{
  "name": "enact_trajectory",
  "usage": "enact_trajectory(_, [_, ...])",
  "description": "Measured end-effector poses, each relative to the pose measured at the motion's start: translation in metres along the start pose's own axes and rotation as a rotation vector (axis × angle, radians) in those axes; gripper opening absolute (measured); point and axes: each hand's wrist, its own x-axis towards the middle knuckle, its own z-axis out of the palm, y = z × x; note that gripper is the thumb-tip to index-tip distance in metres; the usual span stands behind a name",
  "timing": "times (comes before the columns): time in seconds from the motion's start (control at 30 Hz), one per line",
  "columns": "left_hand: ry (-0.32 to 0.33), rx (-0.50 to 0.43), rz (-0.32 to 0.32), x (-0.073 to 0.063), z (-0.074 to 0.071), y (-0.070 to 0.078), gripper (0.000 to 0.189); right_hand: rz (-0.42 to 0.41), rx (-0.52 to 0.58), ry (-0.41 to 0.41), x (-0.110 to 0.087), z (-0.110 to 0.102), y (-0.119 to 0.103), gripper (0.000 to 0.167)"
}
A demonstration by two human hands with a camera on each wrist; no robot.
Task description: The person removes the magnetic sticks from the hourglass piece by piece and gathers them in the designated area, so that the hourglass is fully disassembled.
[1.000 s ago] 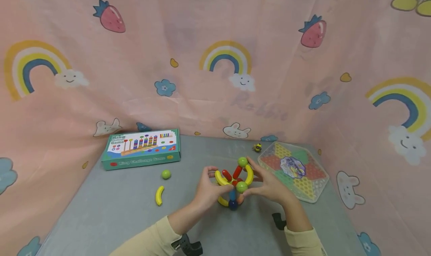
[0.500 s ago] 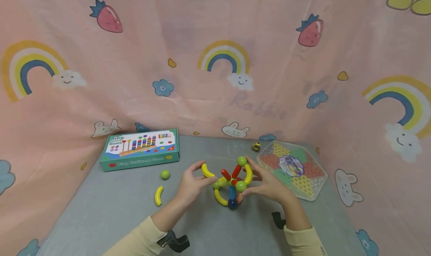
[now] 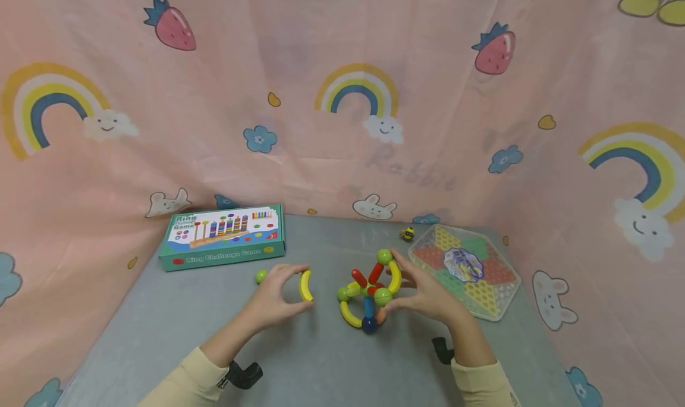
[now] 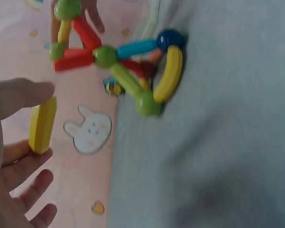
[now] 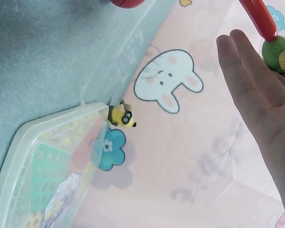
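Observation:
In the head view my left hand (image 3: 270, 300) pinches a curved yellow rod (image 3: 305, 285) between thumb and fingertips, apart from everything else. The left wrist view shows the same yellow rod (image 4: 42, 125) held by its two ends. My right hand (image 3: 428, 291) holds a ball-and-rod building-toy model (image 3: 368, 307) by its right side, thumb near one green ball (image 3: 383, 297) and fingers by the upper green ball (image 3: 385, 256). Red, blue and yellow rods join its balls, and a dark blue ball (image 3: 369, 325) sits lowest. A loose green ball (image 3: 260, 276) is partly behind my left hand.
A green ring-game box (image 3: 223, 238) lies at the back left of the grey table. A clear-lidded hexagonal board case (image 3: 465, 270) lies right of my right hand, with a small bee figure (image 3: 408, 234) beside it. A printed pink cloth (image 3: 332, 163) hangs behind.
My left hand has pulled a curved yellow rod off the model and moved left with it. It now covers the loose yellow rod on the table. My right hand stays on the model.

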Motion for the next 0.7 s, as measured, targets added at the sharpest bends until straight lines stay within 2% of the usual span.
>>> enact_trajectory(0.2, [-0.054, 0.167, 0.062, -0.006, -0.013, -0.038, 0.067, 0.03, 0.005, -0.018, 0.001, 0.0, 0.0, 0.111])
enact_trajectory(0.4, [-0.136, 0.167, 0.01, -0.016, -0.017, -0.071, 0.067, 0.041, -0.017, -0.006, -0.001, -0.002, 0.0, 0.111])
enact_trajectory(0.53, [-0.173, 0.21, -0.035, -0.026, -0.018, -0.085, 0.068, 0.036, -0.009, -0.012, 0.0, -0.002, -0.002, 0.112])
enact_trajectory(0.7, [-0.177, 0.277, -0.046, -0.034, -0.019, -0.092, 0.069, 0.053, 0.005, -0.022, 0.0, 0.0, -0.002, 0.111])
